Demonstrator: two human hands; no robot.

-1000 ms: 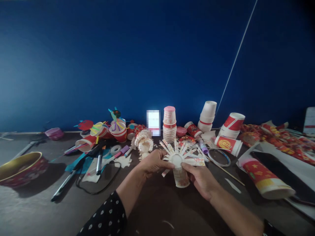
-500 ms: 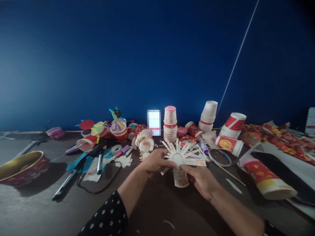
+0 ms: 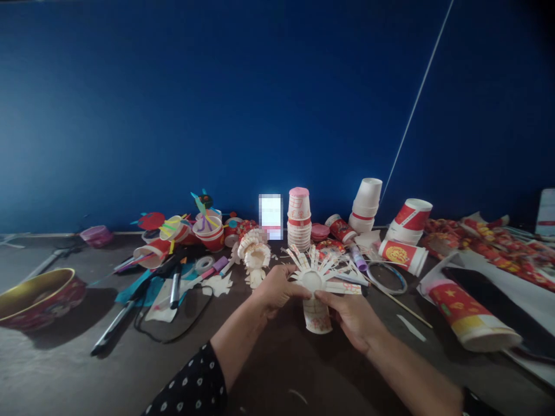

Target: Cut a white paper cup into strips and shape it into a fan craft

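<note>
A cut paper cup [image 3: 313,281] is held between my two hands, its round base facing me, with narrow strips fanned out above and to the sides and one wide flap hanging down. My left hand [image 3: 277,288] grips it at the left, thumb on the edge of the base. At the lower right of the base, my right hand [image 3: 349,315] pinches it, thumb on top. The fingers behind the cup are partly hidden. Behind it stands a stack of cups [image 3: 299,216] with a pink top, and a curled paper piece [image 3: 255,254] sits to the left.
At the left are a gold-rimmed bowl [image 3: 41,297], a black pen [image 3: 115,323], a marker [image 3: 176,287] and decorated cups [image 3: 209,231]. To the right lie a tape ring [image 3: 405,283], a thin stick [image 3: 410,309], a red cup [image 3: 472,315] and a dark phone [image 3: 503,309].
The cup's hanging flap has tilted slightly, its lower end now a little lower and further left. Both hands keep nearly the same hold.
</note>
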